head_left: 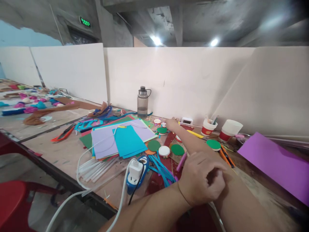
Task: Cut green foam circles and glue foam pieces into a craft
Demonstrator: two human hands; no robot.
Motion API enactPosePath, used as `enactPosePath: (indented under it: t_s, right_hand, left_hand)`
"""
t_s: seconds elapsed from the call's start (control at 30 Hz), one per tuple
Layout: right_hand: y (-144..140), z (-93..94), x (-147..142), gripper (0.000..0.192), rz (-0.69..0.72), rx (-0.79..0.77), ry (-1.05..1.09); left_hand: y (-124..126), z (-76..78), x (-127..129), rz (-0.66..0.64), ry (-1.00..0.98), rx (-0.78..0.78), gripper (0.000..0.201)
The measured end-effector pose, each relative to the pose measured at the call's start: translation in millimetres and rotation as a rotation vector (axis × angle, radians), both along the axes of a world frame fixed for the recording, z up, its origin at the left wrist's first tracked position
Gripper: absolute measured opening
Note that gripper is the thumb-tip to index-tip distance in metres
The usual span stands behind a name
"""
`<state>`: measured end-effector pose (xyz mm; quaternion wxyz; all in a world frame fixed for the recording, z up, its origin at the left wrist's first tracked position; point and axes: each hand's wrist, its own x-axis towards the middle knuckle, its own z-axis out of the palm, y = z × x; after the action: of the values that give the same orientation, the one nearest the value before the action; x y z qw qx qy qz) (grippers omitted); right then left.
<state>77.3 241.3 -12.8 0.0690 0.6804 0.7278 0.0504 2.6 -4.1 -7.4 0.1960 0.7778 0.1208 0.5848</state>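
My right arm stretches across the table, and my right hand (pixel 172 124) lies far out among small round pieces. It is next to a green paper disc (pixel 161 130) and a small white cap (pixel 157 121). Whether its fingers hold anything is too small to tell. My left hand (pixel 200 178) rests near me on my own right forearm, fingers curled, with nothing in it. More green discs (pixel 177 149) and a white lid (pixel 164 150) lie between the two hands.
Blue and lilac paper sheets (pixel 120 138) lie left of centre. A grey water bottle (pixel 142 103) stands by the white partition. Also in view: paper cups (pixel 230 130), purple sheet (pixel 277 162), plug and cable (pixel 135 170), glue sticks (pixel 96 167), red chair (pixel 14 203).
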Motion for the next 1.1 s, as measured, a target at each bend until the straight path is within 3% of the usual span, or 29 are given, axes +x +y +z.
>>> enactPosePath:
  t_s: [0.4, 0.67, 0.9, 1.1]
  right_hand:
    - [25, -6.5, -10, 0.037, -0.028, 0.074, 0.132]
    - [34, 4.6, 12, 0.033, -0.15, 0.172, 0.535]
    - [43, -2.5, 22, 0.036, -0.205, 0.165, 0.929]
    - [43, -2.8, 16, 0.036, -0.184, 0.162, 0.964]
  left_hand:
    - [-2, 2.3, 3, 0.02, -0.077, 0.049, 0.012]
    - [-1, 2.2, 4, 0.01, -0.112, 0.048, 0.011]
    - [-3, 0.6, 3, -0.003, -0.07, 0.017, 0.011]
    - [-4, 2.6, 3, -0.016, -0.065, 0.007, 0.011]
